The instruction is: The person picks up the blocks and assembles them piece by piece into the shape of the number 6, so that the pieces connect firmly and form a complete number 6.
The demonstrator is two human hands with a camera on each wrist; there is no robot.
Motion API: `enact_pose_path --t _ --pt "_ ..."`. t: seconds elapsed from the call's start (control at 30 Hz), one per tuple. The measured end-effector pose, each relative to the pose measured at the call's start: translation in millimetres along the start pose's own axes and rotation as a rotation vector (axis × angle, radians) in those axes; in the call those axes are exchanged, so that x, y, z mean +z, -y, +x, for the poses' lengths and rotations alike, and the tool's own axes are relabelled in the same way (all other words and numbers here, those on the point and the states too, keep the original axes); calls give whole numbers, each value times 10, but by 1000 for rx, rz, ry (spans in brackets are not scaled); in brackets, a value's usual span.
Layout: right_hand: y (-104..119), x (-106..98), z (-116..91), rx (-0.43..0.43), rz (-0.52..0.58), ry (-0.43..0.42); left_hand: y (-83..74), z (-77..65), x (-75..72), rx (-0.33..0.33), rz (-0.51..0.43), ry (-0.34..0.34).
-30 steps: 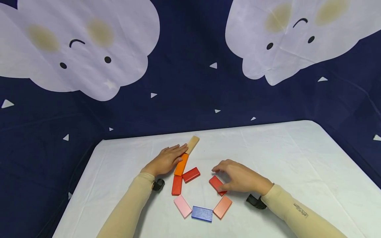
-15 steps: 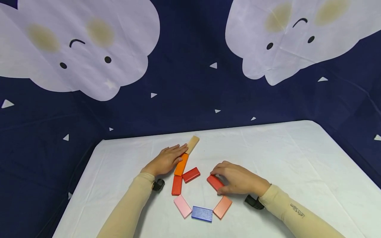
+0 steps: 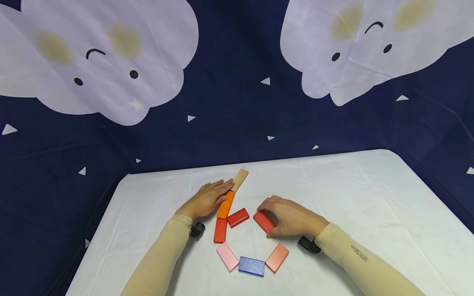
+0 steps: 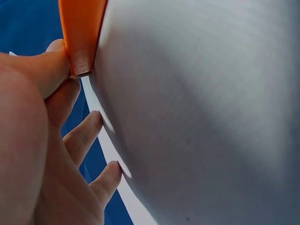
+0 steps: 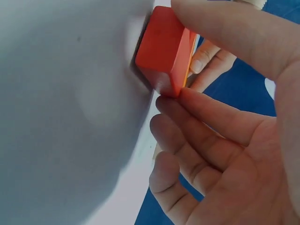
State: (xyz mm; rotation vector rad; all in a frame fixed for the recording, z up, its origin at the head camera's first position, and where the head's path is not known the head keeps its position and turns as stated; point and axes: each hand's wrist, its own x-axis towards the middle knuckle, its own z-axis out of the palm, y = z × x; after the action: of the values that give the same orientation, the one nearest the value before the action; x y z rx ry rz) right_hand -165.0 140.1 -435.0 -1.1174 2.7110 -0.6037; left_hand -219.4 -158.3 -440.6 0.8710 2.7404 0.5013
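In the head view my right hand (image 3: 294, 216) pinches a red block (image 3: 263, 220) by its ends, thumb at the near end and fingertips at the far one. The right wrist view has this red block (image 5: 161, 42) close up, low over the white surface. My left hand (image 3: 209, 200) rests with fairly straight fingers where an orange block (image 3: 226, 205) meets a natural wood block (image 3: 240, 179). In the left wrist view its thumb and index finger touch the orange block's end (image 4: 83, 51). A second red block (image 3: 238, 217) lies between the hands, slanted, its left end by the orange block.
Another red block (image 3: 220, 230) continues down from the orange one. Below it, a pink block (image 3: 227, 256), a blue block (image 3: 251, 266) and a salmon block (image 3: 277, 257) form a curve on the white-covered table (image 3: 352, 193). A dark blue cloud-print cloth (image 3: 229, 98) hangs behind.
My right hand has closed its grip on the red block and moved it left and slightly away, off the salmon block. The left hand has stayed in place.
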Motion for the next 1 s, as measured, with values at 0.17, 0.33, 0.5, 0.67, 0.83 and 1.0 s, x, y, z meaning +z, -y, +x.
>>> enact_pose_path --t 0.17,0.33,0.5,0.67,0.83,1.0 --pt "-5 -6 60 -16 -1 15 6 2 3 3 2 0" --pt "-3 -11 97 -20 1 39 7 -1 -1 5 -2 0" --pt "1 -2 99 -19 25 53 11 -1 -3 4 0 -1" --pt "-9 8 92 -25 50 50 11 -5 -4 1 2 -4" --pt "-11 -3 58 -32 53 12 9 -6 -2 -1 0 -2" --pt "75 -27 -109 40 52 -84 13 -3 1 2 -3 -2"
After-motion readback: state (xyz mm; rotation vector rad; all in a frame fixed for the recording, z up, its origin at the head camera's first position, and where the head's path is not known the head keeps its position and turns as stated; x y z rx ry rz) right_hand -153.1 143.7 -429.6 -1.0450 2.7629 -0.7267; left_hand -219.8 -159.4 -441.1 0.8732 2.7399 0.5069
